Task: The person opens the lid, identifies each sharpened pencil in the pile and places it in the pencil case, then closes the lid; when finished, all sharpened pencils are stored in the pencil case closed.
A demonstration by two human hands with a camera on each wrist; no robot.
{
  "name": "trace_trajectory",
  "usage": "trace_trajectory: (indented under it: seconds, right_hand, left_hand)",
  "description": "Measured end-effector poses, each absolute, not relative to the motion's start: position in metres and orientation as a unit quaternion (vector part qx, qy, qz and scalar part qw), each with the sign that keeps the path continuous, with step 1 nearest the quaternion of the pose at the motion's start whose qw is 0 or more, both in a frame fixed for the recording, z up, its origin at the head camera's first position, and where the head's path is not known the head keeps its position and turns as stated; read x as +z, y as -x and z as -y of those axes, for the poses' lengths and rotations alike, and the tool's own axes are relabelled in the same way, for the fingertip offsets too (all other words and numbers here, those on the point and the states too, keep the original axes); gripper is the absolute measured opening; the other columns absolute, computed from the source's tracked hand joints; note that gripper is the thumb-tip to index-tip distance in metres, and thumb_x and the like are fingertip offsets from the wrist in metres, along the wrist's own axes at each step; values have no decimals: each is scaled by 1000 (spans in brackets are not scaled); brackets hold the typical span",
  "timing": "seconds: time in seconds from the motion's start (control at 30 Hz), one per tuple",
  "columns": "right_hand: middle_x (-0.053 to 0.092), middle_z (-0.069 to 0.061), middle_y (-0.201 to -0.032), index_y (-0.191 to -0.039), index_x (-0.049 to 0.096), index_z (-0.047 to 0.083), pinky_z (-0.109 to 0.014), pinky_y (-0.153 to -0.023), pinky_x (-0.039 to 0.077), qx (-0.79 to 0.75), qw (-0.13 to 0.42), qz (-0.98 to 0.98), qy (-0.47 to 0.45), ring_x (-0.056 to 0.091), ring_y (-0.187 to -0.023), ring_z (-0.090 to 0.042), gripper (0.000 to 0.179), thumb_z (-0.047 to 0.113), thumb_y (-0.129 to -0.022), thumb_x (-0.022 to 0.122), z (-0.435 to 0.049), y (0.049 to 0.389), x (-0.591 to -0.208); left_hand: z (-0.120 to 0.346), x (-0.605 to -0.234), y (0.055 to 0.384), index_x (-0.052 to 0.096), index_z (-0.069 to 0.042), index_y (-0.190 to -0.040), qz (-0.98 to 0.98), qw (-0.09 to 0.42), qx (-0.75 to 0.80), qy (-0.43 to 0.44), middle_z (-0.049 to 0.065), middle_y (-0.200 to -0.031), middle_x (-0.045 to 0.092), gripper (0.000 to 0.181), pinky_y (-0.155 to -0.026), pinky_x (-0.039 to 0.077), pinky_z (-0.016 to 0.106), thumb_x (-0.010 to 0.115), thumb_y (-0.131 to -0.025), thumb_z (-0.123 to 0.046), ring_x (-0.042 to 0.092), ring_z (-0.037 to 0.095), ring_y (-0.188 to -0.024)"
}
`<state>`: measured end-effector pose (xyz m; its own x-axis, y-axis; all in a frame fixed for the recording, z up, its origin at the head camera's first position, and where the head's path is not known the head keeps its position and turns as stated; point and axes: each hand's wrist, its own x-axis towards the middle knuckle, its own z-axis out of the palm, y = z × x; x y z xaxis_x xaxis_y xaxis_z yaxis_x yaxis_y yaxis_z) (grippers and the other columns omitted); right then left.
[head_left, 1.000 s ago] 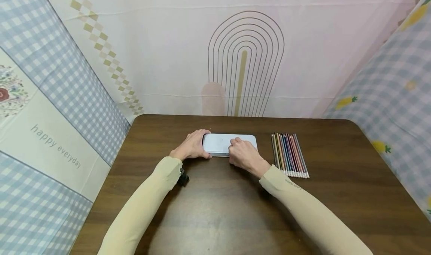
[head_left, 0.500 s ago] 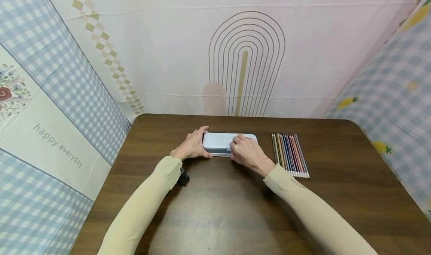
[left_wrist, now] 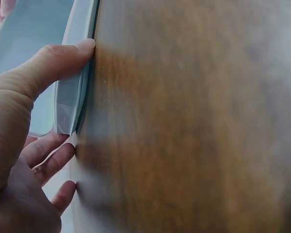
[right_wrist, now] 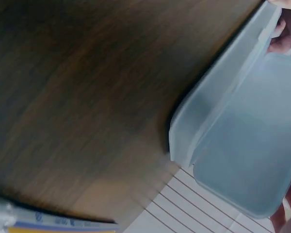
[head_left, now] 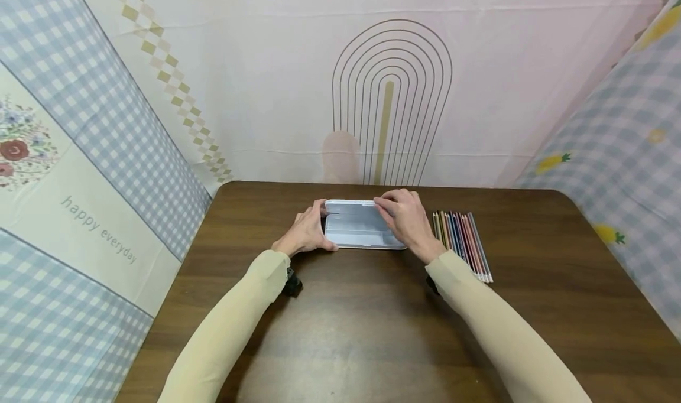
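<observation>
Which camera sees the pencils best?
The head view: it shows the pencils side by side, though the right sleeve hides some. The right wrist view catches just a bit, bottom left; the left wrist view shows none.

2 hands (head_left: 304, 230), 1 case (head_left: 351, 237), approx. 12 pencils (head_left: 468, 233)

Your pale blue-grey rectangular case (head_left: 352, 238) has smooth walls that look like plastic with a soft satin sheen. Beneath it, the brown wood-grain table top (head_left: 330, 332) looks smooth and semi-glossy, catching a hazy reflection on your side. The slim multicoloured pencils (head_left: 466, 240) look smoothly painted. Your cream long sleeves (head_left: 229, 326) are matt cloth, and the pale printed wall hanging (head_left: 276, 84) is creased, matt fabric.
</observation>
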<state>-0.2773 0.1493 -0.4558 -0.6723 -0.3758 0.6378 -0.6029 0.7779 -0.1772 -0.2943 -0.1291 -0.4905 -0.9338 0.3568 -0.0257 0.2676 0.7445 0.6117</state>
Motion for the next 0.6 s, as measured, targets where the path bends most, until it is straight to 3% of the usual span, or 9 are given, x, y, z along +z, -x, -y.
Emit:
trace_trajectory:
  seconds: [0.13,0.3,0.43,0.6]
  right_hand:
    - [74,-17,-103,-107,85,3,-50,-86,50,194,343,889,-233,69,-99,-38,15,14,-102,76,-147,284,-457]
    - [77,-20,-104,-106,82,-2,-52,-89,56,184,363,888,-214,73,-99,-40,14,8,-103,72,-146,291,-457]
    - [78,-23,-120,-120,78,-6,-54,-103,59,170,325,905,-214,75,-112,-42,22,3,-103,68,-146,297,-456]
    - [69,-27,-146,-141,66,-10,-57,-123,48,139,249,934,-215,65,-139,-44,42,6,-102,66,-150,301,-458]
  left_hand:
    - [126,-490,293,25,-5,-161,-930,70,328,-151,18,-155,63,124,-126,33,54,104,-68,-26,51,34,-150]
    - [123,-489,291,28,-5,-155,-931,65,331,-139,16,-156,63,116,-121,36,51,104,-69,-25,50,31,-152]
    - [123,-488,287,35,-5,-150,-934,63,323,-138,16,-155,64,107,-118,37,49,103,-70,-25,52,30,-149]
    - [124,-487,284,47,-6,-154,-944,69,292,-138,15,-154,62,99,-124,35,49,101,-75,-30,50,31,-146]
